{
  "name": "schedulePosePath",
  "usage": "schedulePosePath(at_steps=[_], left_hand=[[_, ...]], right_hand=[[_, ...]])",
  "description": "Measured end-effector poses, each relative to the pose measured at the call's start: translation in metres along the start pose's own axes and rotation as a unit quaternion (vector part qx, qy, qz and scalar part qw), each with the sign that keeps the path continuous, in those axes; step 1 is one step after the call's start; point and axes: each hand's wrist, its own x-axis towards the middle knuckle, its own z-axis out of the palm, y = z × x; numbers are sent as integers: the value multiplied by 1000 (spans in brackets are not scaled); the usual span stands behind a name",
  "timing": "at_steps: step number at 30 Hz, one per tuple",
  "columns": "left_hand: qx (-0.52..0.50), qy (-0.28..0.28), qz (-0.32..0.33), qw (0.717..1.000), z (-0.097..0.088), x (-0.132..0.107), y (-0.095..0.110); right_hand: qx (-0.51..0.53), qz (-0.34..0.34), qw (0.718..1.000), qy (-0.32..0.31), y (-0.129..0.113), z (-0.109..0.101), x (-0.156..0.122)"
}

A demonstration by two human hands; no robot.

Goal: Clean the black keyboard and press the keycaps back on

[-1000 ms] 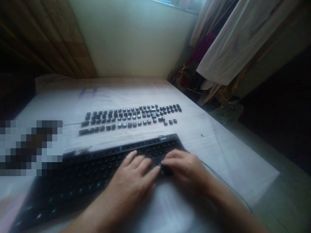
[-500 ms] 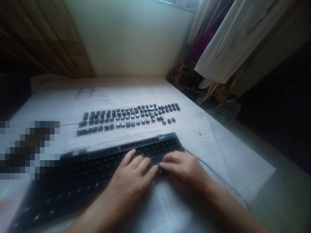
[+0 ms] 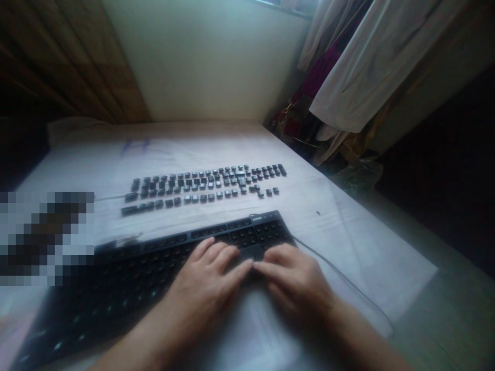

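Observation:
A black keyboard (image 3: 150, 265) with most of its keycaps off lies slanted before me. My left hand (image 3: 211, 275) rests over its middle, fingers spread on the key field and thumb stretched to the right. My right hand (image 3: 296, 275) is at the arrow-key area near the lower right, thumb and fingers drawn together. Its tips meet my left thumb tip at the keyboard's edge. Whether something small is between the tips is hidden. Beyond the keyboard, loose black keycaps (image 3: 211, 181) stand in rows on the white cloth (image 3: 185, 147).
A cable (image 3: 340, 265) runs from the keyboard's right side towards the bed-like surface's right edge. One tiny dark piece (image 3: 318, 213) lies on the cloth to the right. Clothes (image 3: 356, 77) hang at the right, a curtain (image 3: 65, 62) at the left. A blurred-out patch covers the left.
My right hand has shifted slightly down, its fingers more curled. The tips of both hands have come together over the spot where a small key-like piece showed between them.

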Motion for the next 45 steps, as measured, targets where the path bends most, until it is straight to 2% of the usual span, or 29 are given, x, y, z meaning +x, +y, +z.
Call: schedulePosePath(at_steps=[3, 11, 20, 28, 34, 39, 45], left_hand=[[4, -11, -1, 1000, 3, 1, 1], [40, 18, 6, 999, 5, 4, 8], [-28, 34, -4, 999, 5, 1, 5], [-25, 21, 13, 999, 7, -2, 8], [15, 19, 32, 999, 5, 2, 12], [30, 22, 29, 999, 2, 4, 17], [-9, 26, 2, 1000, 6, -2, 11]], right_hand=[[-6, 0, 1000, -10, -4, 3, -1], [-11, 12, 1000, -4, -9, 9, 3], [-6, 25, 999, 22, -15, 10, -6], [3, 32, 999, 38, -15, 6, -8], [-11, 35, 999, 26, -17, 7, -7], [-17, 26, 999, 30, -18, 8, -5], [0, 36, 997, 63, -15, 8, -9]])
